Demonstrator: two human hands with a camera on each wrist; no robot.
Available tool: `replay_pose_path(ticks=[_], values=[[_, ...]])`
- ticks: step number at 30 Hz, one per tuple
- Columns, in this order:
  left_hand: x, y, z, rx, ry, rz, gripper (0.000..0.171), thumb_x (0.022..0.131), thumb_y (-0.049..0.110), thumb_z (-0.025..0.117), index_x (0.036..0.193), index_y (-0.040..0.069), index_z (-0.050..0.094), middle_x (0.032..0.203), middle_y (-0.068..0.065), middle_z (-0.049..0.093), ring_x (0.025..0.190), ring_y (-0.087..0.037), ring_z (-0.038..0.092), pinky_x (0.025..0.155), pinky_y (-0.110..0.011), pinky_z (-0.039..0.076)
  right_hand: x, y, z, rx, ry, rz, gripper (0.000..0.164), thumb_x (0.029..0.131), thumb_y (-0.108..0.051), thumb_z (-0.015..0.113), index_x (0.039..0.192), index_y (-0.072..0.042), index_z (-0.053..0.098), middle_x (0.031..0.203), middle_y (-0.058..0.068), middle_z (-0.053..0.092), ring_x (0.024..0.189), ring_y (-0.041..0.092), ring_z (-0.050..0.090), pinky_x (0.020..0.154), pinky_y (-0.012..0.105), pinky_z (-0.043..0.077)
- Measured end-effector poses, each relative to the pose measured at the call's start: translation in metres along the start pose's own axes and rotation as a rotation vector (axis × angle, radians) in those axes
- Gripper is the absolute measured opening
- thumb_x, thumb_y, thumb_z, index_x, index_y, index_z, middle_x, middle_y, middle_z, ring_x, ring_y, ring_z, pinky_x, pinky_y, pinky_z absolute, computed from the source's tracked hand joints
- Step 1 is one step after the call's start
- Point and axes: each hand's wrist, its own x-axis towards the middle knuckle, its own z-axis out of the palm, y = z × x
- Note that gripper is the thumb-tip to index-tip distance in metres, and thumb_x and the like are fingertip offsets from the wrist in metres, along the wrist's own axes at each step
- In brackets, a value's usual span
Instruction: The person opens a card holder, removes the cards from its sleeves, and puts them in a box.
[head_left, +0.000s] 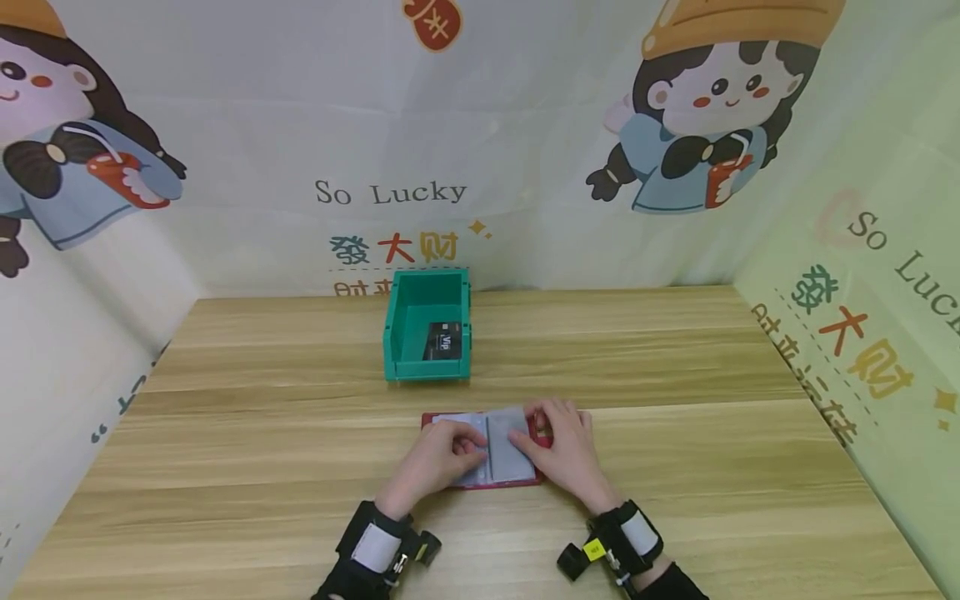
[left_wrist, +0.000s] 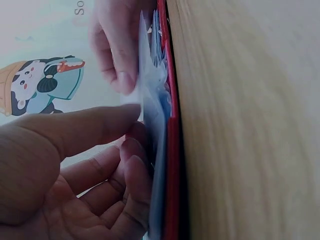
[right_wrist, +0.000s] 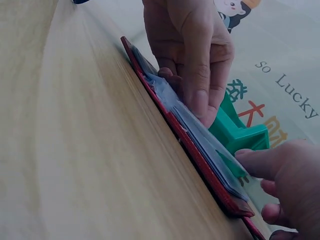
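Observation:
On the table lies an open card holder [head_left: 512, 473] with a red cover and clear plastic sleeves. My left hand [head_left: 441, 456] is over its left page, fingers loosely bent and fingertips at the sleeves near the fold. In the left wrist view a gap shows between that thumb [left_wrist: 102, 125] and the bent fingers. My right hand [head_left: 564, 446] pinches the right-hand sleeves [right_wrist: 212, 145] near their outer edge, its thumb [right_wrist: 257, 162] on the page face. One sleeve [left_wrist: 145, 55] stands away from the others. Part of the red cover is hidden under the hands.
Behind the card holder stands a green plastic bin [head_left: 427, 371], with a black card marked Vip [head_left: 444, 342] inside. A printed cloth [head_left: 540, 167] hangs along the back and sides of the wooden table [head_left: 262, 433]. Each wrist wears a black camera strap [head_left: 375, 542].

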Motion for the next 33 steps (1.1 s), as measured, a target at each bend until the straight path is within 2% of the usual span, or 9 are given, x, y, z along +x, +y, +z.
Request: replay_pose_path(ticks=[5, 9, 13, 16, 20, 25, 29, 31, 33], values=[[0.001, -0.001, 0.001, 0.026, 0.034, 0.014, 0.015, 0.097, 0.013, 0.065, 0.095, 0.003, 0.075, 0.076, -0.001, 0.063, 0.067, -0.010, 0.051, 0.059, -0.019, 0.038, -0.004, 0.003, 0.003, 0.093, 0.093, -0.155, 0.007, 0.089, -0.021, 0.074, 0.087, -0.015, 0.070, 0.081, -0.003, 0.064, 0.087, 0.014, 0.050, 0.085, 0.038, 0.024], [0.001, -0.002, 0.000, 0.000, 0.048, 0.009, 0.017, 0.099, 0.014, 0.062, 0.095, 0.005, 0.076, 0.076, 0.000, 0.062, 0.070, -0.011, 0.052, 0.061, -0.020, 0.039, -0.005, 0.006, 0.007, 0.155, 0.118, -0.304, 0.013, 0.093, -0.012, 0.067, 0.081, -0.014, 0.071, 0.080, -0.002, 0.067, 0.086, 0.013, 0.057, 0.085, 0.035, 0.030], [0.001, -0.001, -0.001, -0.050, 0.085, 0.001, 0.016, 0.098, 0.013, 0.062, 0.091, 0.007, 0.075, 0.074, -0.001, 0.063, 0.070, -0.011, 0.053, 0.062, -0.021, 0.041, -0.006, 0.008, 0.008, 0.225, 0.084, -0.384, 0.017, 0.095, -0.005, 0.062, 0.083, -0.012, 0.071, 0.082, -0.002, 0.066, 0.085, 0.013, 0.060, 0.085, 0.032, 0.035], [0.002, 0.000, 0.000, -0.079, 0.132, -0.005, 0.019, 0.099, 0.017, 0.062, 0.089, 0.007, 0.074, 0.073, -0.002, 0.064, 0.068, -0.010, 0.054, 0.063, -0.022, 0.042, -0.007, 0.007, 0.007, 0.245, 0.017, -0.387, 0.019, 0.098, -0.005, 0.058, 0.096, -0.010, 0.076, 0.088, -0.001, 0.067, 0.089, 0.012, 0.058, 0.086, 0.032, 0.035], [0.002, 0.001, 0.001, -0.099, 0.179, -0.027, 0.030, 0.102, 0.030, 0.059, 0.089, 0.008, 0.074, 0.073, -0.002, 0.068, 0.068, -0.009, 0.058, 0.065, -0.025, 0.045, -0.008, 0.003, 0.005, 0.217, -0.093, -0.366, 0.025, 0.100, -0.010, 0.055, 0.113, -0.011, 0.077, 0.094, -0.003, 0.064, 0.093, 0.009, 0.052, 0.087, 0.033, 0.033], [0.003, 0.002, 0.000, -0.096, 0.219, -0.070, 0.039, 0.101, 0.042, 0.057, 0.090, 0.010, 0.077, 0.071, 0.000, 0.071, 0.067, -0.009, 0.062, 0.066, -0.026, 0.048, -0.009, 0.000, 0.004, 0.140, -0.160, -0.380, 0.026, 0.100, -0.014, 0.057, 0.118, -0.015, 0.076, 0.100, -0.004, 0.062, 0.095, 0.009, 0.045, 0.088, 0.034, 0.032], [0.001, 0.001, -0.003, -0.062, 0.244, -0.063, 0.042, 0.099, 0.046, 0.060, 0.080, 0.012, 0.074, 0.062, 0.004, 0.060, 0.060, -0.009, 0.053, 0.056, -0.023, 0.039, -0.009, -0.002, 0.005, 0.068, -0.191, -0.385, 0.027, 0.100, -0.020, 0.058, 0.121, -0.020, 0.074, 0.104, -0.004, 0.060, 0.098, 0.010, 0.044, 0.088, 0.035, 0.033], [0.001, 0.001, -0.004, -0.055, 0.249, -0.064, 0.040, 0.097, 0.044, 0.063, 0.075, 0.012, 0.072, 0.059, 0.005, 0.053, 0.057, -0.009, 0.049, 0.052, -0.022, 0.035, -0.009, -0.004, 0.005, 0.033, -0.210, -0.380, 0.027, 0.101, -0.023, 0.057, 0.123, -0.023, 0.074, 0.106, -0.004, 0.059, 0.099, 0.010, 0.043, 0.088, 0.036, 0.032], [0.000, -0.001, -0.006, -0.047, 0.261, -0.064, 0.036, 0.096, 0.038, 0.066, 0.074, 0.010, 0.072, 0.060, 0.005, 0.053, 0.056, -0.008, 0.049, 0.050, -0.022, 0.036, -0.010, -0.005, 0.005, 0.004, -0.225, -0.374, 0.027, 0.101, -0.025, 0.057, 0.123, -0.025, 0.073, 0.106, -0.005, 0.058, 0.099, 0.010, 0.042, 0.088, 0.036, 0.031]])
